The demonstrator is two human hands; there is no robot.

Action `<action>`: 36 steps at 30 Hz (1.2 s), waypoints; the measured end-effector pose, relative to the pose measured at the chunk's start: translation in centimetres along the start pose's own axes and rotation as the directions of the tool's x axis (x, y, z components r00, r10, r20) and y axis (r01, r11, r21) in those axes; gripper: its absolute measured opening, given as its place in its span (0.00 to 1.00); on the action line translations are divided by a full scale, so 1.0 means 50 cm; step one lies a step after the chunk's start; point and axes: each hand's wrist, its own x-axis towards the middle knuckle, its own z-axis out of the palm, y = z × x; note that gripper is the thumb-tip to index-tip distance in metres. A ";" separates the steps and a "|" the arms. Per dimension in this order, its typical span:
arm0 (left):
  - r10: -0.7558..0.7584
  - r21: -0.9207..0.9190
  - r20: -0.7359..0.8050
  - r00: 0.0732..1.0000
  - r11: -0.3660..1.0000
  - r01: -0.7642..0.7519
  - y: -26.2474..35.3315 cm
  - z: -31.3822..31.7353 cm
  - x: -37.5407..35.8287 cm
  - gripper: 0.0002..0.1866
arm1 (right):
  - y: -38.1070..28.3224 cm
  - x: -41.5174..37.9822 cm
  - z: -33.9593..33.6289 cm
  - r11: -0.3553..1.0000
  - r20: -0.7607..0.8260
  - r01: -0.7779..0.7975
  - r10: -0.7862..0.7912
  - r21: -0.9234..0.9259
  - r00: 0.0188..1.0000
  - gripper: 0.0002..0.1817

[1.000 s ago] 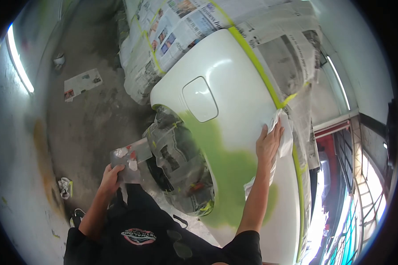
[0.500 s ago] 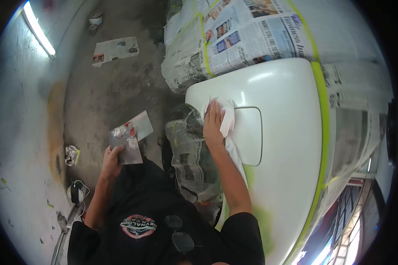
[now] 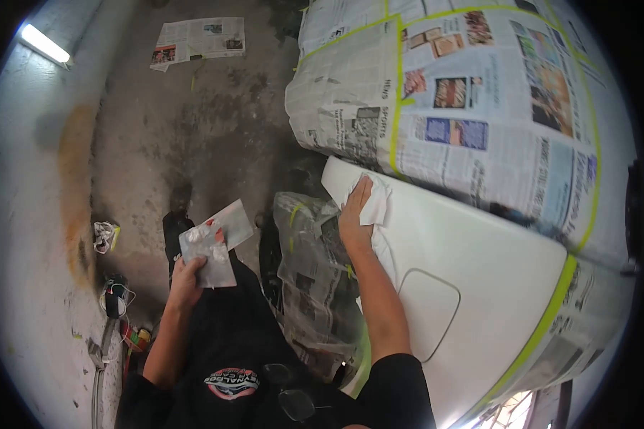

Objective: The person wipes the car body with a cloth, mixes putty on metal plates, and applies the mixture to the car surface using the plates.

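My left hand [image 3: 187, 277] is closed on two overlapping flat grey plates [image 3: 218, 270], thumb on top. White lumps of what looks like body filler [image 3: 199, 233] and a red dab [image 3: 220, 236] lie on them. My right hand [image 3: 355, 213] presses a white cloth [image 3: 376, 204] against the upper left end of a white car panel [image 3: 472, 286]. Its fingers lie flat and close together, and part of the cloth trails down beside my forearm. Below it on the panel is the outline of a fuel door [image 3: 429, 314].
Newspaper masking [image 3: 451, 107] with yellow-green tape [image 3: 396, 93] covers the car beyond the panel. Plastic and paper masking [image 3: 311, 264] hangs by my legs. A newspaper sheet [image 3: 200, 41] lies on the concrete floor [image 3: 143, 143]. A wall [image 3: 36, 214] runs along the left.
My right hand and the cloth have moved along the panel, away from the fuel door towards the panel's end. The view has shifted and turned. My left hand still holds the plates.
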 end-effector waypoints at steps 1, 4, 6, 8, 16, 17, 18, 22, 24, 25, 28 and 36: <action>0.004 0.004 -0.014 1.000 1.000 -0.004 0.012 -0.005 0.006 0.17 | -0.013 0.021 -0.005 0.999 0.049 0.029 -0.028 -0.024 0.998 0.40; -0.007 0.042 -0.075 0.997 0.999 0.010 0.050 -0.035 0.036 0.16 | -0.060 0.089 0.011 0.993 0.075 0.087 -0.081 -0.079 0.994 0.39; -0.008 0.063 -0.119 0.993 0.998 0.015 0.080 -0.043 0.051 0.16 | -0.110 0.129 0.072 0.997 -0.042 0.038 -0.036 0.061 0.998 0.38; -0.007 0.089 -0.183 0.983 0.996 0.024 0.089 -0.071 0.072 0.16 | -0.147 0.170 0.103 0.997 -0.083 0.049 -0.045 0.054 0.996 0.36; -0.024 0.180 -0.457 0.889 0.976 0.119 0.098 -0.142 0.128 0.21 | -0.340 0.339 0.306 0.988 0.166 0.054 -0.078 0.142 0.983 0.27; -0.025 0.166 -0.452 0.891 0.980 0.112 0.104 -0.141 0.134 0.22 | -0.373 0.367 0.365 0.998 0.138 0.060 -0.056 -0.023 0.989 0.25; -0.025 0.149 -0.449 0.893 0.984 0.102 0.107 -0.135 0.137 0.23 | -0.396 0.381 0.399 0.996 0.133 0.051 -0.040 -0.076 0.990 0.25; -0.020 0.123 -0.476 0.879 0.988 0.089 0.105 -0.148 0.154 0.24 | -0.437 0.407 0.454 0.999 0.178 -0.021 0.012 0.045 0.984 0.26; -0.041 0.086 -0.461 0.886 0.992 0.090 0.114 -0.142 0.161 0.24 | -0.439 0.400 0.460 0.995 0.183 -0.048 0.031 0.087 0.983 0.26; -0.053 0.065 -0.456 0.888 0.994 0.092 0.116 -0.138 0.159 0.24 | -0.438 0.393 0.458 0.993 0.180 -0.057 0.038 0.099 0.983 0.27; -0.042 0.020 -0.417 0.908 0.998 0.055 0.118 -0.149 0.148 0.23 | -0.407 0.351 0.419 0.989 0.135 -0.090 0.074 0.116 0.988 0.27; 0.057 0.045 -0.291 0.955 0.998 -0.046 0.162 -0.121 0.102 0.20 | -0.249 0.175 0.285 0.999 -0.117 0.020 -0.025 -0.039 0.993 0.30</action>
